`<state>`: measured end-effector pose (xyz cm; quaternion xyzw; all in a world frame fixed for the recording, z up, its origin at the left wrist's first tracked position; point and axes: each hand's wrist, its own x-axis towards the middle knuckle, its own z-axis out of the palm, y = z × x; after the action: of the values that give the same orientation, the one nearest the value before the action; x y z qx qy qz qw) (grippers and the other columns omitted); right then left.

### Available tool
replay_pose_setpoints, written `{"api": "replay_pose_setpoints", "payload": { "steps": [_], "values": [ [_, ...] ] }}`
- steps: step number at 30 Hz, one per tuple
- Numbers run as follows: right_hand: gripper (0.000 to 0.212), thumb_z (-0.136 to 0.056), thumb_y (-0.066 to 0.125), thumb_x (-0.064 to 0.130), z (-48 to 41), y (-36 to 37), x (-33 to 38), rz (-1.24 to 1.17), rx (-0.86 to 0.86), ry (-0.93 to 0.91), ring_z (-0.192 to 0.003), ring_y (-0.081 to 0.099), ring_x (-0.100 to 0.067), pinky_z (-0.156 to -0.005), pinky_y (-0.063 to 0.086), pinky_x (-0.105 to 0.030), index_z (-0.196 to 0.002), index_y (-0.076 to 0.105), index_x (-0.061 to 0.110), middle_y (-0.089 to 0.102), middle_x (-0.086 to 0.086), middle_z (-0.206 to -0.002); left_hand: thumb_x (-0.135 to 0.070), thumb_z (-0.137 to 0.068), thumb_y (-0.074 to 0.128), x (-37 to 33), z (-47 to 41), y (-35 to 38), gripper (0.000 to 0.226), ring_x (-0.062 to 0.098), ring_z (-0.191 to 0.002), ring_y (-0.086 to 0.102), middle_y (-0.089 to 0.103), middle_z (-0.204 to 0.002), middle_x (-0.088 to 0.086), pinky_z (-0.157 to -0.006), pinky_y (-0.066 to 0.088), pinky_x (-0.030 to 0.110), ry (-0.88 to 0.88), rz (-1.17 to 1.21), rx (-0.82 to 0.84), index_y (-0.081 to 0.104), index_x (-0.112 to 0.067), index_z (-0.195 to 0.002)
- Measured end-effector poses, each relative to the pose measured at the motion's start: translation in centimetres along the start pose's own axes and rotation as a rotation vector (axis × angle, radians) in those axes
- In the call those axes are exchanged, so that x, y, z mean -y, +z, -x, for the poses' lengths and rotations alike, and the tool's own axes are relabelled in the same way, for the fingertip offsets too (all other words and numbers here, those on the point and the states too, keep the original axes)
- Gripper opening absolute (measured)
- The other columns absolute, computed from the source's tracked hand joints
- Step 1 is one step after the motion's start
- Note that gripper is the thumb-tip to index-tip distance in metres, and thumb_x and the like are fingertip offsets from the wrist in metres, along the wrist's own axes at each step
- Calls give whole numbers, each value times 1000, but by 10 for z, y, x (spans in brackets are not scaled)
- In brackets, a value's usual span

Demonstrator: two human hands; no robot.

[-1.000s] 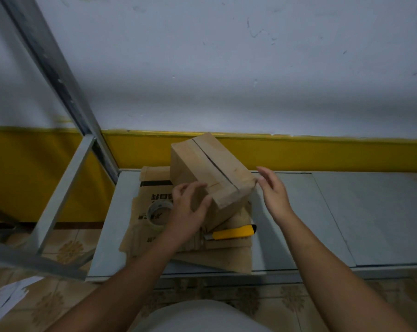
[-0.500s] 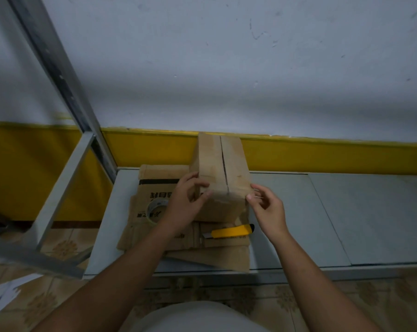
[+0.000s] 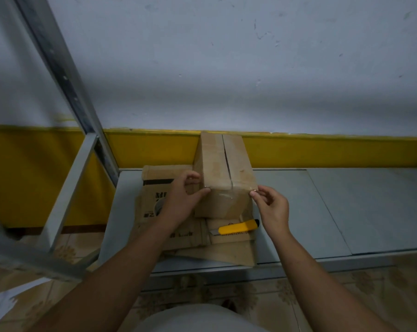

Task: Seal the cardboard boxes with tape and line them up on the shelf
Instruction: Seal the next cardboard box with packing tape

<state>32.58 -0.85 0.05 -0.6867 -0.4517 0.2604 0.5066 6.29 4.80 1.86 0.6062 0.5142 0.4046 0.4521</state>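
**While the box is held at its near end, its slit is not yet seen to be shut**

Because the box [image 3: 223, 173] stands right in front of both hands, little reaching is needed. It is set on flat cardboard [image 3: 226, 252], which lies on the shelf [image 3: 322, 212]. Its long side runs straight away from the person, toward the wall [image 3: 226, 68]. The slit [image 3: 227, 164] on top runs the same way, from the near end to the far end.

The near left corner is gripped by the left hand [image 3: 181, 200], with the thumb on the front and the fingers curled on the side. The near right corner is pinched by the right hand [image 3: 272, 207] between thumb and first finger. A shiny strip [image 3: 224, 195] is seen across the near face; it is likely clear tape, but that cannot be told for sure.

Both hands are about the same way from the box, one on each side. The roll [image 3: 157, 207] is half hidden behind the left hand, so it is nearer to that hand. The knife [image 3: 236, 227] lies just below the box, nearer to the right hand.

It is judged that tape must next be pulled along the slit, away from the person.
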Motion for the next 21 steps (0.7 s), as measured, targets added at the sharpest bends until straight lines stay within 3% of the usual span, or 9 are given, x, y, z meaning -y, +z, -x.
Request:
{"api": "replay_pose_setpoints", "payload": {
  "steps": [4, 8, 14, 21],
  "values": [
    [16, -87, 82, 18, 3, 10, -1, -27, -112, 29, -89, 74, -13, -83, 64, -43, -102, 80, 16, 78, 5, -90, -31, -88, 84, -5, 8, 1, 11, -14, -99, 59, 71, -100, -20, -82, 43, 12, 0, -70, -87, 76, -27, -94],
    [19, -88, 81, 14, 7, 12, -5, -45, -128, 56, -91, 76, -13, -86, 64, -43, -107, 80, 14, 79, 4, -94, -24, -87, 86, 3, 6, -1, 7, -2, -91, 66, 75, -88, -14, -82, 52, 22, 38, 14, -99, 80, -24, -84],
    [16, -91, 77, 14, 15, 17, -8, -18, -162, 32, -91, 76, -14, -85, 64, -45, -106, 80, 16, 78, 4, -93, -26, -89, 83, 11, 0, -4, 9, -1, -94, 64, 72, -93, -11, -88, 56, 33, 77, -45, -53, 76, -23, -86],
    [17, -94, 74, 18, 18, 20, -13, -36, -153, 45, -98, 74, -16, -86, 63, -46, -110, 79, 18, 77, 4, -100, -34, -93, 80, 10, 5, -6, 13, -12, -104, 55, 68, -105, -14, -80, 40, 8, 67, -100, -26, 70, -27, -90]
  ]
}}
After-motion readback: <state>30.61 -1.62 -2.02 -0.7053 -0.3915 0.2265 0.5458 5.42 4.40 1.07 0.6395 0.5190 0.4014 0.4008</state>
